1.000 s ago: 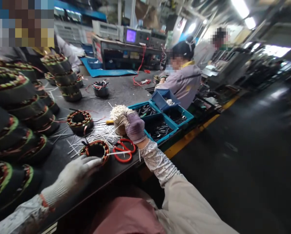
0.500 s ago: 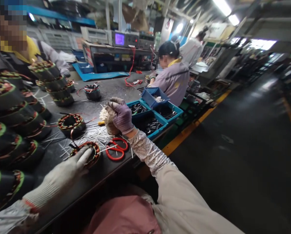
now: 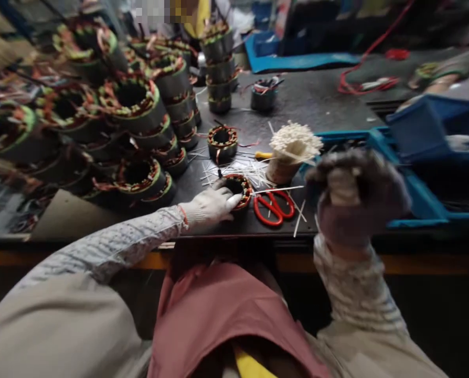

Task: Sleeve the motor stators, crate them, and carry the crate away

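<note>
My left hand (image 3: 214,203), in a white knit glove, grips the near left side of a wound motor stator (image 3: 238,190) with copper coils, lying on the dark bench. My right hand (image 3: 356,197), in a greyish-purple glove, is raised at the right before the blue bins. Its fingers are curled and blurred; whatever is between them cannot be made out. A bundle of thin white strips (image 3: 295,137), perhaps cable ties, stands in a round holder (image 3: 281,170). Red-handled scissors (image 3: 274,208) lie right of the held stator, with a white strip across them.
Tall stacks of stators (image 3: 140,115) crowd the left. Another stator (image 3: 222,144) sits just behind the held one, and one more (image 3: 264,94) farther back. Loose white strips (image 3: 250,170) litter the bench. Blue bins (image 3: 419,205) stand right; a co-worker's arm (image 3: 455,73) reaches in behind.
The view has swung left and down. My right hand has left the bundle of white strips and come back toward me, to the right. My left hand stays on the stator.
</note>
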`<action>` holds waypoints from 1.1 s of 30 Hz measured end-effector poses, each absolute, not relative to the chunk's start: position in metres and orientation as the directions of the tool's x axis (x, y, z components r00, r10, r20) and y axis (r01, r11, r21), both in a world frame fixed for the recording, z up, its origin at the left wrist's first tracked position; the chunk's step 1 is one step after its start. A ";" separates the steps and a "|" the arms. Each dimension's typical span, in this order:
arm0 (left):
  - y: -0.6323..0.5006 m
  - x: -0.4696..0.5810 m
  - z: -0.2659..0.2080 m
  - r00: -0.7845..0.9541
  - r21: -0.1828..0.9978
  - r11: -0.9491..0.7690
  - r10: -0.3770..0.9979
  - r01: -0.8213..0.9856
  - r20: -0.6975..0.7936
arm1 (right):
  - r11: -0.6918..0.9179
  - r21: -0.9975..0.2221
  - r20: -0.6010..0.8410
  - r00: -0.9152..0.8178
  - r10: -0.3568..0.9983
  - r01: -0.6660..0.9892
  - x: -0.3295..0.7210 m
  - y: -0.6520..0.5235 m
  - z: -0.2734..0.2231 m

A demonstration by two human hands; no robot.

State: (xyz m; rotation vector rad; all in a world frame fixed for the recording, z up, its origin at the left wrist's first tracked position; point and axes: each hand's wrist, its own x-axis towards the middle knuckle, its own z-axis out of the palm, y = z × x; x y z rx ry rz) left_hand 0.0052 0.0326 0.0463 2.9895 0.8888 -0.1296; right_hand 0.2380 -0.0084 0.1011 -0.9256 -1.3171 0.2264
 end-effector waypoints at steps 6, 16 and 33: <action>0.031 -0.001 0.036 0.847 0.016 -0.847 0.531 0.531 -0.025 | 0.481 -0.875 0.481 -0.012 0.877 0.060 0.207 -0.125 0.041; 0.017 0.000 0.039 0.763 0.046 -0.765 0.643 0.642 0.063 | 0.342 -0.940 0.338 -0.113 0.934 0.015 0.198 -0.152 -0.002; 0.003 -0.004 0.029 0.554 0.411 -0.578 0.811 0.705 0.191 | 0.384 -0.874 0.436 0.131 0.890 0.298 0.149 -0.077 -0.027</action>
